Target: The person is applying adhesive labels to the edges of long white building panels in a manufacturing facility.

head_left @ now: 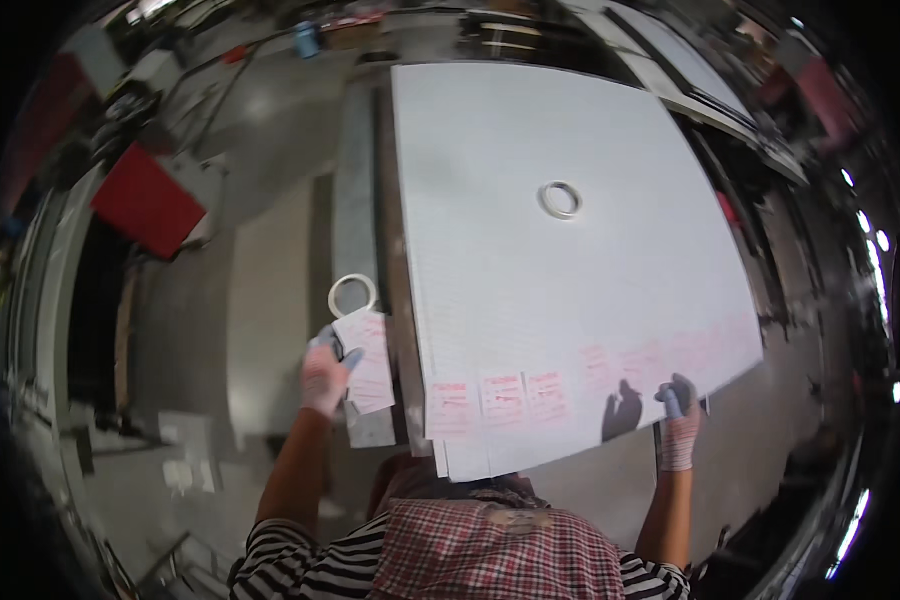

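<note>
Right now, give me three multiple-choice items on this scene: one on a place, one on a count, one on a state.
1. Where does the tape ring lie?
A. on the white panel
B. on the red box
C. in the right hand

2. How many tape rings show?
A. one
B. two
C. four

3. What is the left hand doing?
A. hanging empty
B. holding a stack of labels
C. holding scissors

Answers: 1 A, it sits mid-panel; 2 B, a second ring lies beside the panel; 3 B, gloved fingers grip the labels.
</note>
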The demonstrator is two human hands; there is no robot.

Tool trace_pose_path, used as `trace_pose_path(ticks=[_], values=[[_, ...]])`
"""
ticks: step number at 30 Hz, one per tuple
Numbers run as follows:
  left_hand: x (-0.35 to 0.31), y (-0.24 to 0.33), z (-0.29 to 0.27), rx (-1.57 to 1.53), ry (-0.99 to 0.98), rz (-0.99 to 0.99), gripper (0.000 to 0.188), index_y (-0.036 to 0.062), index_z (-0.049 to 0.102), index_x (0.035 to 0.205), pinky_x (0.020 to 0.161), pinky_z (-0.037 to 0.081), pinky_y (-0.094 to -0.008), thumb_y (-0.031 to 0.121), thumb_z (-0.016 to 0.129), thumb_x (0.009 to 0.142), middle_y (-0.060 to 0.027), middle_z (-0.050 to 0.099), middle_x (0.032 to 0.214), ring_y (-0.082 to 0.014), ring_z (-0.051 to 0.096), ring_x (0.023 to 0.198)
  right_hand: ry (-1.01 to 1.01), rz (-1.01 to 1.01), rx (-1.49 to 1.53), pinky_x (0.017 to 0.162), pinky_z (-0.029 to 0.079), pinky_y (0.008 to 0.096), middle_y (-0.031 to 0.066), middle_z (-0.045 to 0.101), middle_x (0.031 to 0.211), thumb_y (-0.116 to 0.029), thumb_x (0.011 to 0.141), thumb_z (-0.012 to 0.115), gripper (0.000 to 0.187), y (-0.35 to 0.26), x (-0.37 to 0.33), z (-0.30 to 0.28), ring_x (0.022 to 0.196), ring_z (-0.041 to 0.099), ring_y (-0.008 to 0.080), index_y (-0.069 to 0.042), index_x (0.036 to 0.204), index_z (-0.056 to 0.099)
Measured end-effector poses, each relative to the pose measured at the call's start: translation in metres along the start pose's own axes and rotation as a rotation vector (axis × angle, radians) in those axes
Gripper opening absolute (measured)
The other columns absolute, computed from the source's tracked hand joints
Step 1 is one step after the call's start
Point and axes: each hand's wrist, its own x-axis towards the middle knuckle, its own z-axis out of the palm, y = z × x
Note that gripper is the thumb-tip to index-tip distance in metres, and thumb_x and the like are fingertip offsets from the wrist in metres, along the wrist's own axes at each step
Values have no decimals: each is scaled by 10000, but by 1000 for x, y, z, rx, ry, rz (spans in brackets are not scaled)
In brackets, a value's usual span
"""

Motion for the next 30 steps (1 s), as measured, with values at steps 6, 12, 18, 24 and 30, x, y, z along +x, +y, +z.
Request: trace_pose_path(ticks=[6,12,18,24,30], values=[[45,-32,-13,56,103,130,580,52,561,1295,992,469,-428,276,761,799,-202,600,1234,-382,565,1150,158,62,-43,800,516,280,66,634,1005,-59,940,604,319,10,-109,-41,865,620,142,-6,1251,559],[84,74,-22,-121,90,442,265,93,691,1087,922,509,-394,204,679,847,-137,675,1098,-338,632,1034,425,393,-9,737,541,286,66,637,1028,-79,942,616,309,92,-262,-143,885,630,140,18,1233,581],[117,265,70,57,-222,1106,332,84,629,1184,930,504,-398,281,560,925,-145,656,1140,-340,624,1058,690,654,-367,837,535,338,107,663,1104,-192,977,585,330,197,-517,-212,963,645,221,16,1233,584],[189,391,153,438,-312,685,311,81,668,1138,895,535,-453,200,450,951,-159,677,1159,-353,657,1052,856,1105,-7,837,536,342,115,660,1126,-215,982,579,350,147,-582,-112,973,645,221,19,1242,580],[220,414,183,465,-200,815,322,40,659,1147,847,552,-431,205,455,961,-183,693,1098,-336,681,1000,942,1122,186,836,537,346,123,657,1148,-238,987,573,371,141,-607,-61,983,646,221,22,1251,576]])
